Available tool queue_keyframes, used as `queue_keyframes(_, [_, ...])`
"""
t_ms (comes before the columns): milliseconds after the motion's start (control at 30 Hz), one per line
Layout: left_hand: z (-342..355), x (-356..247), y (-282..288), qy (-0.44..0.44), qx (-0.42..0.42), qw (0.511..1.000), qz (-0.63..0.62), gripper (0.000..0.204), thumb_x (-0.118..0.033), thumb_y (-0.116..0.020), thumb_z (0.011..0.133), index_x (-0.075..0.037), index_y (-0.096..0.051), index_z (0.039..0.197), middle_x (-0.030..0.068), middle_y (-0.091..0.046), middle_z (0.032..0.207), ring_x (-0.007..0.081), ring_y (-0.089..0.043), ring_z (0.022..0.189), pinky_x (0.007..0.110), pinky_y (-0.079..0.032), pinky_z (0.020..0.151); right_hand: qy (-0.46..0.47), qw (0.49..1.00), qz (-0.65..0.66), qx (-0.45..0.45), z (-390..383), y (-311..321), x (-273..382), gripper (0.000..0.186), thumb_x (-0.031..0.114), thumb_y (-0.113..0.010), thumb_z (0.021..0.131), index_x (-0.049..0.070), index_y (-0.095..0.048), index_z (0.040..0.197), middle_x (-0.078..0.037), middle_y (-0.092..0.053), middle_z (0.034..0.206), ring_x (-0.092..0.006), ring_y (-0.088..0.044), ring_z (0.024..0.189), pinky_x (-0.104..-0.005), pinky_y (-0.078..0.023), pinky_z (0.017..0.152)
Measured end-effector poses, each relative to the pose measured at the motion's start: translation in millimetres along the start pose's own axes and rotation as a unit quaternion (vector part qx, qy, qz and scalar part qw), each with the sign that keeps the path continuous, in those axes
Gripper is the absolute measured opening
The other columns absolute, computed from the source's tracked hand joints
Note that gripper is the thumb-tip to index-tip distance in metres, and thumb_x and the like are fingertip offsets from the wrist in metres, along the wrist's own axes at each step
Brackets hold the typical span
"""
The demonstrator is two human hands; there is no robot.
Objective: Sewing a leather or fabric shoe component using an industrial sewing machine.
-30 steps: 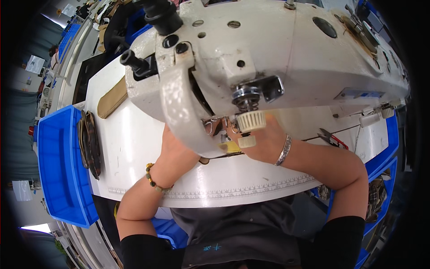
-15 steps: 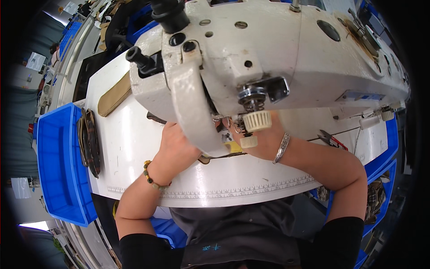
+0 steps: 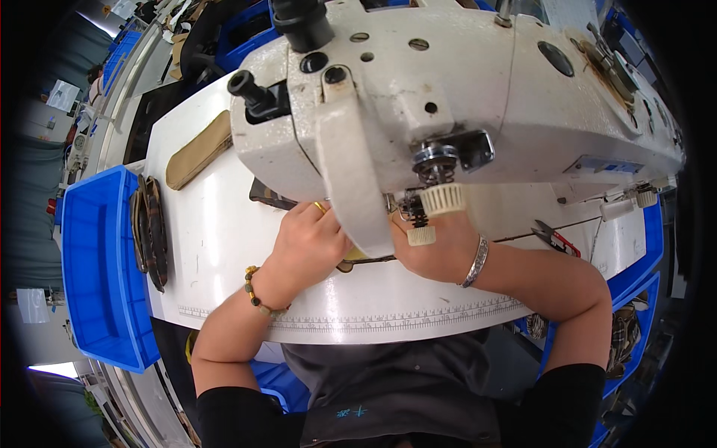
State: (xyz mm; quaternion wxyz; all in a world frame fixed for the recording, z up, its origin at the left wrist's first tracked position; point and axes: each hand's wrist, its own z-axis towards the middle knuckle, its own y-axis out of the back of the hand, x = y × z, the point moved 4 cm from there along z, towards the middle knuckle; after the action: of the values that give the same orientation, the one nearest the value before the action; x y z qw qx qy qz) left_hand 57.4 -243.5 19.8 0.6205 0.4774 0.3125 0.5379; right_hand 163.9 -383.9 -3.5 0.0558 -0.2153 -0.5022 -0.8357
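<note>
A white sewing machine (image 3: 515, 112) reaches across the tabletop above both hands. My left hand (image 3: 308, 245), with a ring and a beaded bracelet, is curled down on a camouflage-patterned fabric piece (image 3: 269, 196). A yellowish part and a dark edge of the fabric show between the hands. My right hand (image 3: 442, 252), with a silver bangle on the wrist, lies at the right end of that fabric, behind the machine's cream knobs (image 3: 444, 198). Its fingertips are mostly hidden there. The needle area is hidden behind the machine's white lever-like guard (image 3: 351, 179).
Red-handled thread snips (image 3: 556, 239) lie right of the machine. At left are a tan fabric strip (image 3: 198, 153), folded camouflage pieces (image 3: 151, 231) and a blue bin (image 3: 97, 272). A printed ruler (image 3: 358, 325) runs along the table's front edge. Blue bins with fabric (image 3: 624, 332) stand at right.
My left hand has shifted slightly right, and more of its fingers and the camouflage fabric show beside the machine. The whole machine sits slightly further right in the view.
</note>
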Motion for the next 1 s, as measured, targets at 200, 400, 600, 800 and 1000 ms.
queue_keyframes(200, [1,-3,1,0.012,0.023,1.000,0.012,0.029,-0.010,-0.074,0.070,-0.010,-0.071,0.099,0.0027,-0.070,0.096,0.0157,-0.069,0.073,0.030,-0.049,0.050,0.098,0.994,-0.051,0.001,-3,1,8,0.013,0.018,-0.073,0.068,0.010,-0.065,0.061,-0.010,-0.058,0.064,-0.0291,-0.061,0.055,-0.0415,-0.049,0.052])
queue_keyframes(400, [5,-3,-1,0.006,-0.035,0.999,0.006,0.023,-0.014,-0.077,0.073,-0.010,-0.071,0.095,0.0013,-0.068,0.088,0.0148,-0.068,0.070,0.029,-0.047,0.048,0.100,0.994,-0.029,-0.012,-4,1,10,0.012,0.019,-0.073,0.069,0.014,-0.066,0.060,-0.007,-0.057,0.064,-0.0262,-0.060,0.054,-0.0388,-0.047,0.050])
queue_keyframes(600, [7,-3,0,0.058,0.024,0.998,0.014,0.020,-0.016,-0.077,0.073,-0.010,-0.069,0.091,0.0010,-0.067,0.085,0.0174,-0.066,0.065,0.031,-0.048,0.050,0.069,0.998,-0.016,-0.003,-3,-3,6,0.014,0.019,-0.074,0.070,0.012,-0.066,0.060,-0.008,-0.058,0.064,-0.0269,-0.061,0.055,-0.0397,-0.047,0.050])
queue_keyframes(800, [17,1,15,0.082,-0.031,0.993,-0.083,0.018,-0.008,-0.076,0.074,-0.011,-0.072,0.092,0.0015,-0.067,0.082,0.0213,-0.065,0.067,0.034,-0.049,0.056,0.110,0.992,-0.038,-0.039,-4,-4,5,0.011,0.017,-0.072,0.069,0.011,-0.065,0.063,-0.008,-0.058,0.064,-0.0264,-0.061,0.055,-0.0392,-0.047,0.049])
queue_keyframes(1000, [12,12,1,0.097,-0.029,0.988,-0.120,0.015,-0.004,-0.077,0.072,-0.010,-0.074,0.086,0.0014,-0.067,0.078,0.0215,-0.065,0.070,0.034,-0.049,0.059,0.123,0.990,-0.060,-0.027,-3,1,12,0.003,0.017,-0.069,0.073,0.014,-0.068,0.072,-0.006,-0.055,0.063,-0.0247,-0.059,0.053,-0.0384,-0.045,0.047])
